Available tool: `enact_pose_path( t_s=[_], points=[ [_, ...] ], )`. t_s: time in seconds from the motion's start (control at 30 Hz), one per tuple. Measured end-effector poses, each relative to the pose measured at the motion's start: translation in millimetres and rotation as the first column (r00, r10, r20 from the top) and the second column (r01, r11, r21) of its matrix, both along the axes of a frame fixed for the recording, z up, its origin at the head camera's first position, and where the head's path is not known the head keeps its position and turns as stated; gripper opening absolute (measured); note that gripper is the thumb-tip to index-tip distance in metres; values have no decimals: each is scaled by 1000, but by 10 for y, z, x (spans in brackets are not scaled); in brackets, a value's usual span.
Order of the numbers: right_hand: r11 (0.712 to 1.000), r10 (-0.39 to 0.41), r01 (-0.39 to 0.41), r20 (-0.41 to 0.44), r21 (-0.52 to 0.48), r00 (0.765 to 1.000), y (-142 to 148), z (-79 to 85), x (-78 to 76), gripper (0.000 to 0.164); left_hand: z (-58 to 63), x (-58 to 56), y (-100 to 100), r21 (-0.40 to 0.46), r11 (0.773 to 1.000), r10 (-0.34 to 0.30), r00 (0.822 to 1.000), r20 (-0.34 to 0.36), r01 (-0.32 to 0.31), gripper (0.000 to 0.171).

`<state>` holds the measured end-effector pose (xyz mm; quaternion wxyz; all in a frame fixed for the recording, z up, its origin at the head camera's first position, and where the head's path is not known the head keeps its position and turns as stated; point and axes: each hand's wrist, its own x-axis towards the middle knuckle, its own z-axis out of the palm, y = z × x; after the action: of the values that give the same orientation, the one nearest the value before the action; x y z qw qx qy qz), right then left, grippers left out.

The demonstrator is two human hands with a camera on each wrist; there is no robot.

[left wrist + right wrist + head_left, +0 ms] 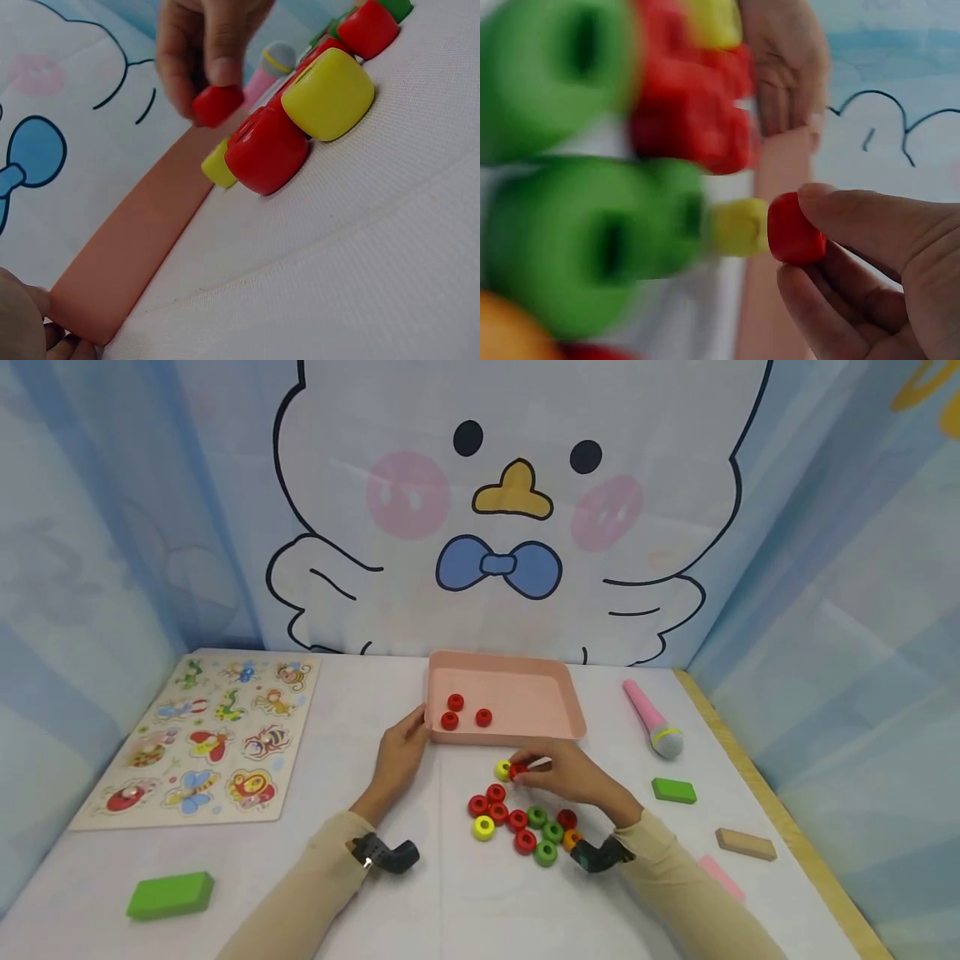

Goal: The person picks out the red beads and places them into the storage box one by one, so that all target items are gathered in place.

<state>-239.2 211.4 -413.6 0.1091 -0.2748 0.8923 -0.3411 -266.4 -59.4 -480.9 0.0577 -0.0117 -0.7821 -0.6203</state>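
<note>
Green rings (551,75) fill the near side of the right wrist view, large and blurred, with a yellow ring (739,225) just past them. Touching that yellow ring is the red ring (793,229), pinched between the thumb and fingers of the right hand (877,262). From the head camera, the same red ring (519,770) sits at the fingertips of the right hand (577,779), just beside the yellow ring (503,769) and a little in front of the near wall of the pink tray (510,737). In the left wrist view the ring (217,105) appears held slightly above the white table (337,270).

Three more red rings (455,702) lie inside the tray near its left end. The left hand (401,758) rests on the table with its fingers relaxed against the tray's near left corner, holding nothing. Between the forearms lies a loose cluster of red, green, yellow and orange rings (517,822).

Further off on the table are an insect peg puzzle (206,739) at the left, a green block (170,894) near the front left, a pink toy microphone (651,718), a smaller green block (673,790) and a plain wooden block (746,844) at the right.
</note>
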Motion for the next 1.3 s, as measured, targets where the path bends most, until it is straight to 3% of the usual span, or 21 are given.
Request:
enact_pose_path(
  t_s=[0.17,0.33,0.43,0.6,0.77,0.93,1.1,1.2,1.3],
  points=[
    [996,-79,81,-88,29,993,-266,209,-540,28,4,3,-3,19,1000,14,1000,-17,-13,46],
    [970,-208,208,-8,130,978,-471,160,-1102,28,-23,25,43,36,999,19,1000,4,-19,47],
    [950,-251,238,42,200,967,-511,78,-1277,26,-56,56,76,25,1000,18,1000,4,-18,46],
    [949,-253,237,54,207,966,-499,10,-1341,31,-74,76,77,4,1000,21,999,-34,-21,45],
    [967,-234,235,-23,99,972,-397,111,-1135,38,-10,36,20,1,1000,25,998,-57,-25,45],
    [987,-159,160,-121,0,980,-183,194,-548,29,26,10,6,-17,1000,5,998,-55,-6,46],
    [998,20,-20,-10,-51,1000,-113,57,-20,24,39,3,-7,-34,999,12,999,-37,-13,47],
    [995,63,-60,37,-85,997,-133,-78,131,23,25,8,-2,-37,999,7,1000,-23,-8,47],
    [996,38,-34,44,-83,998,-157,-150,191,22,6,22,27,-17,1000,-8,1000,-13,8,48]
  ],
)
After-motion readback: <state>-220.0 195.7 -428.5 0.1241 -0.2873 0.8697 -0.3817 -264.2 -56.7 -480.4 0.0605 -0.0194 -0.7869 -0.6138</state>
